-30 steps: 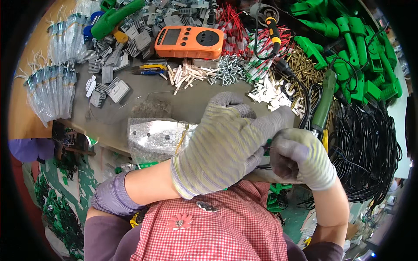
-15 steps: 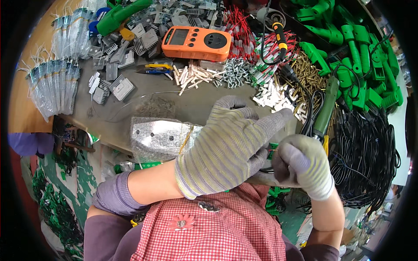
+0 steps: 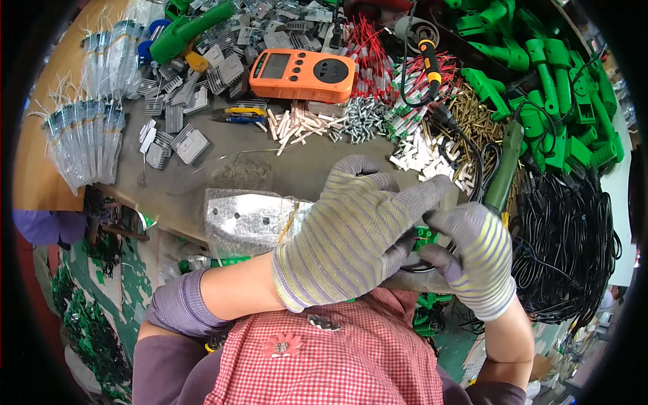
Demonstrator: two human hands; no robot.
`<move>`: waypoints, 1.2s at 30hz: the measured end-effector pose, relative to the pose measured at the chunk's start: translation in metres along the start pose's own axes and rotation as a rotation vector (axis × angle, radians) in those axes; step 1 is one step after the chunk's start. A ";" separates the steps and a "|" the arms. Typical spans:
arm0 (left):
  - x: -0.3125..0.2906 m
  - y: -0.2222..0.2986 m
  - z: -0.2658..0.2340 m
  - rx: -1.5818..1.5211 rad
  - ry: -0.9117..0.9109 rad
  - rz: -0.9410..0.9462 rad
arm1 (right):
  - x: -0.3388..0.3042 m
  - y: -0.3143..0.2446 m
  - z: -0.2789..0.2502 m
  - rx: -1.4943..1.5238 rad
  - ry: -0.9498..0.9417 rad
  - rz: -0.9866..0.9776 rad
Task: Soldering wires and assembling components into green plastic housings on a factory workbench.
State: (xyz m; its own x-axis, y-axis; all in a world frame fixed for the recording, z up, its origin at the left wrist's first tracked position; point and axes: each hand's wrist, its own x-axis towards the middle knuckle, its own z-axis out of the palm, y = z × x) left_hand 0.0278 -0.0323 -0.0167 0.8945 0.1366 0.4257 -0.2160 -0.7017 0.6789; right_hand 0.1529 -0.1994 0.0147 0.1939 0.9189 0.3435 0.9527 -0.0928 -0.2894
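Note:
My left hand (image 3: 344, 233), in a grey-and-yellow striped knit glove, reaches across the front of the bench. Its fingers curl around a small green plastic part (image 3: 424, 236), of which only one end shows beyond the fingertips. The glove hides the rest of it. My right hand (image 3: 476, 260), gloved alike, is just to the right, with thumb and forefinger parted around the visible green end. Whether they touch it is unclear. Beside my left wrist lies a bundle of silvery metal plates (image 3: 253, 214) in clear wrap, with a yellowish band round it.
An orange meter (image 3: 302, 75) stands behind loose screws (image 3: 364, 120), pale sticks (image 3: 297, 125) and white pieces (image 3: 422, 155). Green handles (image 3: 560, 81) and black cables (image 3: 563, 243) crowd the right. A green electric screwdriver (image 3: 505, 169) leans there. Grey finned parts (image 3: 189, 143) and bagged strips (image 3: 84, 142) lie left.
My right hand has uncurled from a tight pinch, its thumb and forefinger now apart. More of the green part shows between my hands. My left hand has hardly moved.

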 end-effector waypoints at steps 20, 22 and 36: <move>0.001 -0.062 -0.053 0.492 0.067 -0.309 | 0.128 0.148 0.048 -0.220 0.241 0.090; -0.005 -0.075 -0.052 0.777 0.000 -0.366 | 0.128 0.141 0.046 -0.177 0.371 0.051; -0.015 0.016 -0.043 0.324 0.126 0.073 | 0.009 0.071 -0.036 1.149 1.050 0.787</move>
State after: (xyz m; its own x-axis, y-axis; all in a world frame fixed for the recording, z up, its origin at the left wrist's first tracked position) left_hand -0.0059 -0.0149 0.0137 0.8218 0.1489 0.5500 -0.1240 -0.8954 0.4277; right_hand 0.2302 -0.2110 0.0292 0.9888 0.1312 0.0710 0.0182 0.3664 -0.9303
